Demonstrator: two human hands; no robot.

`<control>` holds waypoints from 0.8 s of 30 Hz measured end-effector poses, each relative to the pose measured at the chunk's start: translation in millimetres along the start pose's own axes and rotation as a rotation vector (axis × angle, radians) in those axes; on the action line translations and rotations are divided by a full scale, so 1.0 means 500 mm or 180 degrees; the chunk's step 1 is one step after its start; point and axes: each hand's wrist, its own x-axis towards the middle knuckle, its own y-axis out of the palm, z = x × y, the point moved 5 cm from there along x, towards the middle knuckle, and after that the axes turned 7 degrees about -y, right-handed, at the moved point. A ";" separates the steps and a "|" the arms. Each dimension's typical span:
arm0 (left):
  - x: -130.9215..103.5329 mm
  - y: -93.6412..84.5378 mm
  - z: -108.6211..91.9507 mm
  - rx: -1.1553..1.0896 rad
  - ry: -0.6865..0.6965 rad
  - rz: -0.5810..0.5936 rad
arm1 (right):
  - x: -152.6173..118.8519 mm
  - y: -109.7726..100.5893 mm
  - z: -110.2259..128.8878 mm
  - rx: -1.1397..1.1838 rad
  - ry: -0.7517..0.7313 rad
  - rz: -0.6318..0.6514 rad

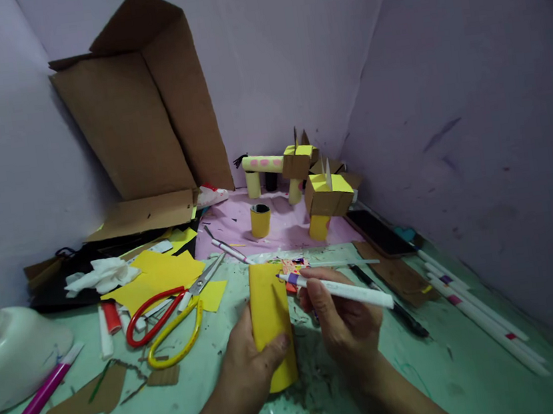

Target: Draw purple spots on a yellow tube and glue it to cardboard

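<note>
A marker (350, 291) at the yellow tube (269, 305)
The left hand (252, 352) grips the tube; the right hand (343, 316) holds the marker.

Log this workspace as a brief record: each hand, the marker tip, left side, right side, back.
left hand: grips yellow roll
right hand: holds white marker
marker tip: purple, at the roll's upper right side; contact unclear
left side: scissors with one red and one yellow handle, yellow paper
right side: white sticks or pens
back: large cardboard piece, short yellow tube standing upright
</note>
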 end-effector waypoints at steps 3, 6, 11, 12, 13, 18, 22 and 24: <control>0.004 -0.001 0.006 -0.0007 0.0038 -0.0075 | -0.003 0.003 -0.004 -0.0113 -0.0166 0.0135; 0.005 0.000 0.008 -0.0009 0.0151 -0.0122 | -0.002 0.007 0.002 -0.0148 -0.0374 0.0220; 0.002 0.001 0.006 0.0202 0.0175 -0.0233 | -0.003 0.014 0.008 -0.0180 -0.0508 0.0304; 0.002 0.002 0.006 0.0219 0.0167 -0.0229 | -0.003 0.014 0.007 -0.0190 -0.0500 0.0304; 0.001 0.003 0.007 0.0206 0.0157 -0.0224 | -0.003 0.015 0.007 -0.0199 -0.0495 0.0301; -0.002 0.004 0.005 0.0080 0.0203 -0.0281 | 0.000 0.020 0.003 -0.0261 -0.0485 0.0355; -0.005 0.007 0.001 0.0059 0.0213 -0.0229 | 0.001 0.021 -0.001 -0.0285 -0.0471 0.0359; -0.005 0.008 -0.002 0.0061 0.0238 -0.0187 | 0.000 0.021 0.000 -0.0281 -0.0498 0.0344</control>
